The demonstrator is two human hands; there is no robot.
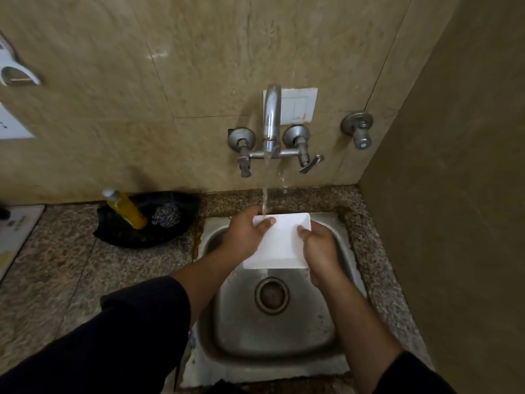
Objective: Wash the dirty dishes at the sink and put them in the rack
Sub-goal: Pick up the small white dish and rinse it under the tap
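Note:
A white rectangular dish (pixel 279 243) is held over the steel sink (pixel 272 331), under the stream of water running from the wall tap (pixel 272 120). My left hand (pixel 244 231) grips its left edge, thumb on the upper face. My right hand (pixel 319 248) grips its right edge, thumb on top as well. The water lands on the dish's far edge near my left thumb. No rack is in view.
A yellow bottle of dish soap (pixel 126 209) and a steel scrubber (pixel 167 215) sit in a black holder (pixel 142 234) on the granite counter left of the sink. A separate valve (pixel 358 129) is on the wall at right. A side wall closes off the right.

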